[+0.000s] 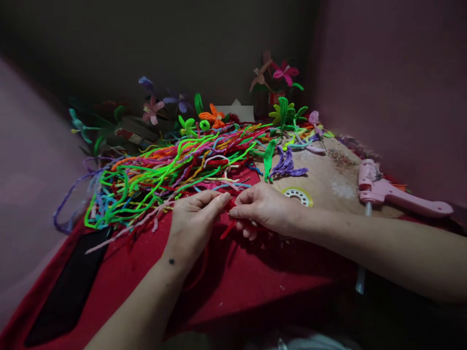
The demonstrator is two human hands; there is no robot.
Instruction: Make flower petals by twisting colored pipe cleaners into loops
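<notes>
My left hand (199, 214) and my right hand (260, 209) meet over the red cloth, thumbs and forefingers pinched close together. Between them runs a red pipe cleaner (228, 229), its end poking out below the right fingers. Both hands grip it; the part inside the fingers is hidden. Just beyond them spreads a big heap of multicoloured pipe cleaners (156, 170), mostly neon green, orange, red and purple. A pale pink pipe cleaner (126, 232) sticks out of the heap to the left of my left hand. Behind my right wrist lies a roll of tape (297, 196).
A pink hot glue gun (394, 189) with a clear glue stick lies at the right. A black phone-like slab (69, 291) rests on the red cloth (233, 287) at left. Purple pipe-cleaner petals (288, 164) lie on the board (328, 180); pipe-cleaner flowers (213, 116) stand behind.
</notes>
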